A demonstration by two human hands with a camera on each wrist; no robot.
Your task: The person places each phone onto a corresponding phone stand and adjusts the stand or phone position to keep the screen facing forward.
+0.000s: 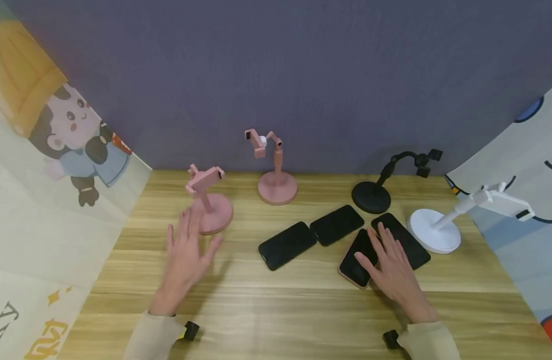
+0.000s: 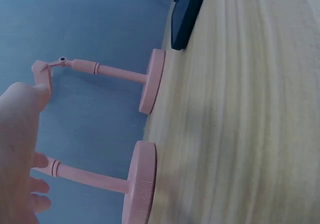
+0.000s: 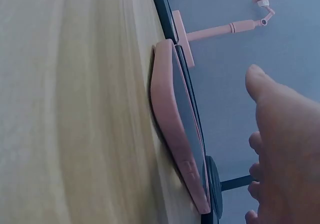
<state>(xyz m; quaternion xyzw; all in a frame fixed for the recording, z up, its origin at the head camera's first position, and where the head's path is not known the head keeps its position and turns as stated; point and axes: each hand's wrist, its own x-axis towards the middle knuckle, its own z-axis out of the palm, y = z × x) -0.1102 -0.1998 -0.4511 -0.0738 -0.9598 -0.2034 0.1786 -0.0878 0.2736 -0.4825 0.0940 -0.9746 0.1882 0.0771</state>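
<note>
Left grip point(image 1: 184, 260), spread, could knock over the leftmost phone stand point(image 1: 217, 212). Lowering my spread right grip point(image 1: 393, 271) could skid the pink-cased phone point(image 1: 353, 265).

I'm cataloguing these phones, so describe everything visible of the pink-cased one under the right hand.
The pink-cased phone lies flat, face up, on the wood-grained table, its far end slanting right in the head view. Its screen is dark; the smooth case, perhaps silicone, has rounded corners and what look like buttons along one side. The right hand hovers over it, apart from it in the right wrist view. Whether it touches the larger dark phone beside it is unclear.
</note>
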